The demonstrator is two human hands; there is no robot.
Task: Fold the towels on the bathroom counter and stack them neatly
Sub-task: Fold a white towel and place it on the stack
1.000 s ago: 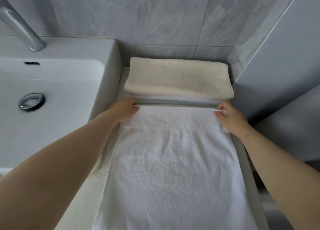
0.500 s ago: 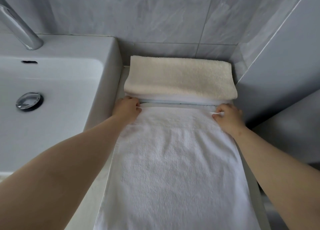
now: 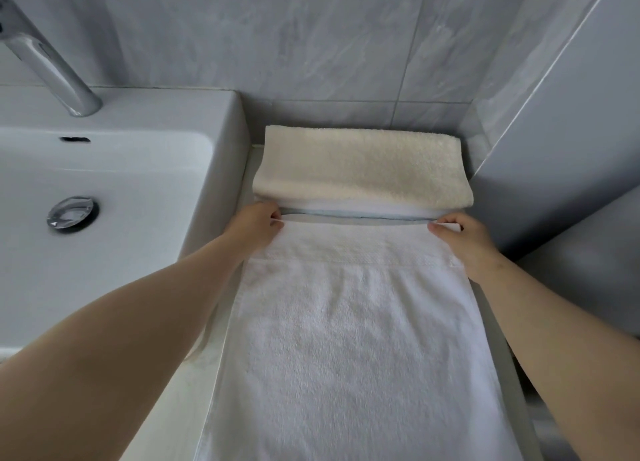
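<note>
Nearest the viewer, the white towel (image 3: pixel 353 339) is seen laid out flat and lengthwise on the desk (image 3: pixel 187 401), with its near end lost below the edge of view. It is soft, looped terry, lightly rippled down the middle, and a woven band is carried across it close to the far hem. At that far hem, both corners are now taken. The left corner is pinched in the curled fingers of the left hand (image 3: pixel 254 228), and the right corner is nipped between the thumb and fingers of the right hand (image 3: pixel 464 238). No fold has yet been put into this towel, so the first fold is judged to be the step in hand. Just beyond the hands, a cream towel (image 3: pixel 360 166) is found already folded and set against the tiled wall (image 3: pixel 311 44). It is stacked on what appears to be a folded white layer (image 3: pixel 346 207). The stack is thus judged to be started but unfinished: the open towel is left to be folded and placed on top. How many towels are in the stack cannot be told. To the left, the sink (image 3: pixel 138 169) and faucet (image 3: pixel 45 65) are passed over.
</note>
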